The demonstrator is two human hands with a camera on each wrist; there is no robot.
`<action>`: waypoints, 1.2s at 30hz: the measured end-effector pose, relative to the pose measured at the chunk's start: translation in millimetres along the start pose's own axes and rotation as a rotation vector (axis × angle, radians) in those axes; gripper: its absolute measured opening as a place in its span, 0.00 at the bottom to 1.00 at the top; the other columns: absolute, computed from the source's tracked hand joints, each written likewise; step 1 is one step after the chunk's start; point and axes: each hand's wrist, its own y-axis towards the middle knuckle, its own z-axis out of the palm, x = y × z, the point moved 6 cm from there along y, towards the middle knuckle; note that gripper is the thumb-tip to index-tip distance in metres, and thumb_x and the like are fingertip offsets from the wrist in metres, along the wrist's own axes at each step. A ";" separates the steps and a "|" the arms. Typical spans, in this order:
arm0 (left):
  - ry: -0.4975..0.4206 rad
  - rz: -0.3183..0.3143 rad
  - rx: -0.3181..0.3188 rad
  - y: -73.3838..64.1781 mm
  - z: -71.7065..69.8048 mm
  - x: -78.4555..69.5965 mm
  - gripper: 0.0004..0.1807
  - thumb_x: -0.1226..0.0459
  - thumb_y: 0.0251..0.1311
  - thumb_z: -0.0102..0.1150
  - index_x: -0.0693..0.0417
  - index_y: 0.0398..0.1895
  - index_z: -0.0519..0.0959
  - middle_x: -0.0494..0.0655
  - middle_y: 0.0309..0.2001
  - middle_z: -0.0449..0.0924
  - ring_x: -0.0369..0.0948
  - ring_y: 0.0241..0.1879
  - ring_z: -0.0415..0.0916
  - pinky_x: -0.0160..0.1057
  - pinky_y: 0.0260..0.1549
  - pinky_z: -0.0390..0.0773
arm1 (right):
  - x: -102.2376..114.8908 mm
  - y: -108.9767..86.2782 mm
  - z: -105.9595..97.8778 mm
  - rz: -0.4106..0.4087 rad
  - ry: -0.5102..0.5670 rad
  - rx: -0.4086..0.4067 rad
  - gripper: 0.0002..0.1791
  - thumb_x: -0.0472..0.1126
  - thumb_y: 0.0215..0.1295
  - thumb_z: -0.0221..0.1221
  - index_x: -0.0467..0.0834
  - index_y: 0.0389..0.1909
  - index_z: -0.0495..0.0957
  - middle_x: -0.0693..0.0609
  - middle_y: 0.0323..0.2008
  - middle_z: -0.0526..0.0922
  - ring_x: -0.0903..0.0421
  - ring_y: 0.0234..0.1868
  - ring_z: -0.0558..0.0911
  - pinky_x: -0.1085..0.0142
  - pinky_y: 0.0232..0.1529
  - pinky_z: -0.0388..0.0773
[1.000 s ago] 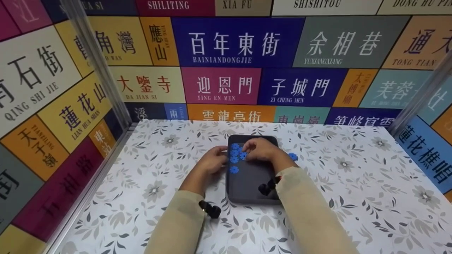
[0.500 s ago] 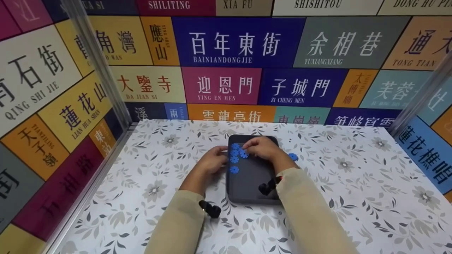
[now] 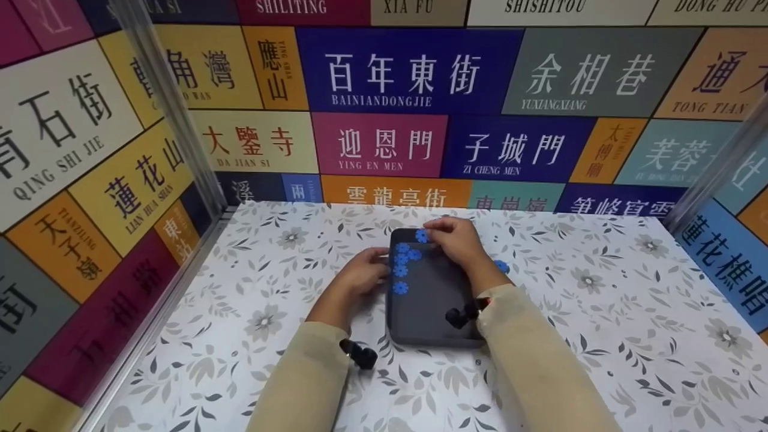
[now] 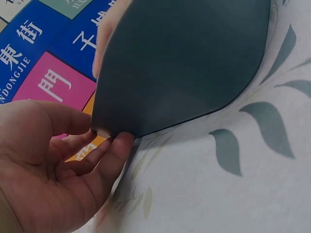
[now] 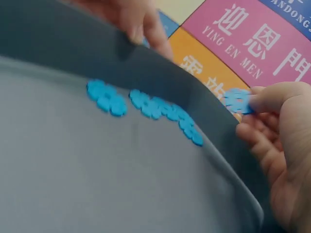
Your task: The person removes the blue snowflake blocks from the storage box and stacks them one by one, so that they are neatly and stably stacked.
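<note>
A dark grey tray (image 3: 432,312) with raised walls lies on the table. My left hand (image 3: 364,273) grips its left wall; in the left wrist view, thumb and fingertips (image 4: 127,138) meet the tray's edge. Between thumb and fingers of my right hand (image 3: 459,240) is a blue snowflake disc (image 5: 238,101), a flat notched plastic piece, held at the tray's far wall. Inside the tray, several more blue snowflake discs (image 3: 400,270) lie flat along the left side and far left corner, some side by side and close together.
Another blue snowflake disc (image 3: 501,266) lies on the table just right of the tray, partly behind the right forearm. The table has a floral cover (image 3: 264,324). Walls with coloured sign panels (image 3: 378,144) stand behind and at both sides.
My right hand has moved up and away, carrying the pinched snowflake disc from over the other discs to the tray's far wall. The left hand stays at the left wall.
</note>
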 end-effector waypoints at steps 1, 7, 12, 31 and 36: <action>-0.002 0.002 0.001 -0.1 0.1 0.0 0.34 0.74 0.65 0.54 0.54 0.76 0.72 0.56 0.69 0.80 0.50 0.61 0.82 0.45 0.58 0.83 | 2.1 1.4 -3.0 -0.003 0.037 -0.036 0.13 0.40 0.71 0.67 0.40 0.51 0.90 0.47 0.41 0.91 0.54 0.35 0.88 0.64 0.40 0.88; 0.008 0.013 -0.001 -1.3 0.2 0.6 0.34 0.73 0.65 0.56 0.54 0.77 0.71 0.55 0.69 0.80 0.50 0.60 0.82 0.42 0.53 0.84 | 15.0 4.4 -16.5 0.056 0.305 -0.119 0.15 0.37 0.72 0.67 0.34 0.55 0.87 0.52 0.40 0.88 0.60 0.34 0.88 0.68 0.41 0.89; 0.022 0.001 -0.020 -2.6 0.4 0.9 0.34 0.71 0.64 0.57 0.50 0.75 0.73 0.53 0.67 0.82 0.48 0.59 0.83 0.39 0.47 0.82 | 24.3 -10.2 -31.0 0.119 0.393 -0.078 0.21 0.36 0.72 0.67 0.29 0.61 0.82 0.56 0.39 0.88 0.61 0.34 0.87 0.69 0.42 0.88; 0.076 -0.022 -0.030 -2.7 -0.4 -0.6 0.33 0.70 0.65 0.56 0.46 0.75 0.74 0.50 0.68 0.81 0.47 0.59 0.83 0.41 0.51 0.83 | -25.2 -62.4 -96.2 0.198 0.364 -0.099 0.24 0.40 0.72 0.69 0.31 0.63 0.81 0.58 0.41 0.90 0.62 0.37 0.90 0.69 0.46 0.89; 0.068 -0.001 -0.026 -2.6 -0.4 -1.1 0.33 0.71 0.65 0.55 0.49 0.75 0.73 0.52 0.69 0.81 0.48 0.59 0.83 0.42 0.52 0.84 | -43.9 -71.5 -120.5 0.237 0.399 -0.087 0.23 0.38 0.72 0.68 0.31 0.63 0.81 0.58 0.40 0.90 0.63 0.37 0.90 0.71 0.46 0.88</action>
